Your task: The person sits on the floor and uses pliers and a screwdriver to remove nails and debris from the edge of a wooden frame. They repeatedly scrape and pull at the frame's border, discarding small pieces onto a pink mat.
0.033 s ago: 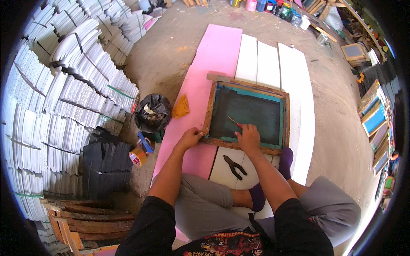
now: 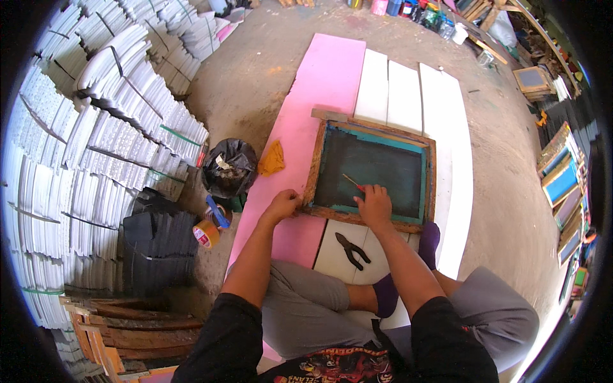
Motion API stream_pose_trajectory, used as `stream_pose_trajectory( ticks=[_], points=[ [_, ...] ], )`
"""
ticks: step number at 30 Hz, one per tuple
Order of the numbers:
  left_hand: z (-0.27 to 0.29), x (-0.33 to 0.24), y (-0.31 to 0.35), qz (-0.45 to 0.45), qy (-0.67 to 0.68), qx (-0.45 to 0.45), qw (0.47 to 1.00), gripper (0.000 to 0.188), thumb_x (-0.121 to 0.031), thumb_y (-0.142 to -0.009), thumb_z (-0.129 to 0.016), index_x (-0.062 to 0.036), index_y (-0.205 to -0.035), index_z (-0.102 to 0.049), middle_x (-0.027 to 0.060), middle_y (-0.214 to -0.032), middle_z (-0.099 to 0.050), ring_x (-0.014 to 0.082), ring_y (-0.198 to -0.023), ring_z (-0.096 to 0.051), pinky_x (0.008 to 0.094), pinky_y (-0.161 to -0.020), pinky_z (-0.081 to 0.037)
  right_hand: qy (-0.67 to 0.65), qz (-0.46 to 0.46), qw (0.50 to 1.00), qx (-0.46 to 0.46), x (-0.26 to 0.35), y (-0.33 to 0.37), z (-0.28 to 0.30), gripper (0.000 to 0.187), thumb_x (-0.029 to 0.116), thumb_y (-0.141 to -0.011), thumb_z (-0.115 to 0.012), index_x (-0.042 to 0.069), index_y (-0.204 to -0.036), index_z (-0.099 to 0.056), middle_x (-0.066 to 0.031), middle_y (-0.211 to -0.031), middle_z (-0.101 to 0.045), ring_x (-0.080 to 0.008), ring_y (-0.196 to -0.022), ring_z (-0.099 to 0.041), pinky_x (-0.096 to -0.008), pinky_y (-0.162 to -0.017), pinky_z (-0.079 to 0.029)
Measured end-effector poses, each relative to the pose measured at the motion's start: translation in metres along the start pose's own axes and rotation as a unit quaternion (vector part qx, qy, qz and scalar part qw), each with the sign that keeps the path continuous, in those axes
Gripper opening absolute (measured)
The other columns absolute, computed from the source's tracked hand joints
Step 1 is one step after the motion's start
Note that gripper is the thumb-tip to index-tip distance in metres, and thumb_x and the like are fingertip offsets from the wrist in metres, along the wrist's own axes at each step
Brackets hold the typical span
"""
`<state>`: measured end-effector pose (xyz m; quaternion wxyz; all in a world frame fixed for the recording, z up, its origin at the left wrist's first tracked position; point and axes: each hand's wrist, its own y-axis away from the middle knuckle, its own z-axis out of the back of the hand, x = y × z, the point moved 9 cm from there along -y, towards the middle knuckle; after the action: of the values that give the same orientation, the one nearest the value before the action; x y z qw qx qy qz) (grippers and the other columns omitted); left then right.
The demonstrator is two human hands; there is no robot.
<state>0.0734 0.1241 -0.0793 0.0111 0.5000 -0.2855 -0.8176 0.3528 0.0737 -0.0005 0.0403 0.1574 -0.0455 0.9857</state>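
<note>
A wooden screen-printing frame (image 2: pixel 430 185) with dark mesh and a teal border lies flat in front of me. My right hand (image 2: pixel 375 205) is over its near side, closed around the red handle of a slim screwdriver (image 2: pixel 352 182); the shaft points up and left over the mesh. At the frame's near left corner, my left hand (image 2: pixel 284 205) has its fingers pinched together; what they hold, if anything, is hidden. Pliers with dark handles (image 2: pixel 352 251) lie between the frame and my legs. An orange cloth (image 2: pixel 272 158) rests left of the frame.
Pink (image 2: pixel 324 73) and white boards (image 2: pixel 403 96) lie under the frame. To the left are a black-bagged bin (image 2: pixel 228 168), a tape roll (image 2: pixel 205 234) and tall stacks of white sheets (image 2: pixel 121 140). More frames (image 2: pixel 562 180) lean at right. Containers (image 2: pixel 408 9) line the far floor.
</note>
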Motion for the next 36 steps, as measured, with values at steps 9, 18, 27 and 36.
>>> stream_pose_trajectory(
  ticks=[9,18,27,36],
  points=[
    [0.001,-0.009,-0.006,0.052,-0.004,0.079,0.995,0.027,-0.023,-0.086,-0.078,0.0014,-0.085,-0.066,0.0094,-0.071,-0.067,0.0166,-0.058,-0.063,0.0317,-0.052,-0.049,0.049,0.017,0.998,0.043,-0.018,-0.021,-0.029,0.024,0.024,-0.090,-0.071,0.006,-0.101,-0.062,-0.0143,-0.102,-0.063,-0.0336,-0.097,-0.061,-0.0441,-0.082,-0.051],
    [-0.003,-0.009,-0.012,0.033,-0.062,0.137,0.988,0.026,-0.018,-0.075,-0.084,0.0024,-0.082,-0.069,0.0138,-0.072,-0.069,0.0202,-0.061,-0.066,0.0351,-0.057,-0.052,-0.198,0.021,0.972,0.125,0.067,0.010,-0.011,0.036,0.023,-0.098,-0.058,0.013,-0.133,-0.056,-0.0189,-0.104,-0.064,-0.0384,-0.094,-0.067,-0.0494,-0.079,-0.054],
    [-0.003,-0.010,-0.010,-0.020,-0.119,0.098,0.988,0.029,-0.020,-0.075,-0.082,0.0017,-0.090,-0.071,0.0191,-0.085,-0.072,0.0316,-0.080,-0.071,0.0401,-0.073,-0.054,-0.053,0.047,0.968,0.241,0.090,0.056,-0.036,0.049,0.026,-0.097,-0.060,0.022,-0.144,-0.049,-0.0182,-0.104,-0.062,-0.0374,-0.079,-0.068,-0.0498,-0.062,-0.056],
    [0.000,-0.025,-0.003,-0.028,-0.141,0.097,0.985,0.025,-0.021,-0.080,-0.078,-0.0001,-0.093,-0.073,0.0188,-0.087,-0.073,0.0313,-0.083,-0.072,0.0402,-0.075,-0.055,-0.211,-0.025,0.951,0.225,0.082,0.053,-0.039,0.035,0.027,-0.101,-0.054,0.007,-0.129,-0.055,-0.0238,-0.110,-0.067,-0.0462,-0.092,-0.066,-0.0556,-0.079,-0.052]
  ],
)
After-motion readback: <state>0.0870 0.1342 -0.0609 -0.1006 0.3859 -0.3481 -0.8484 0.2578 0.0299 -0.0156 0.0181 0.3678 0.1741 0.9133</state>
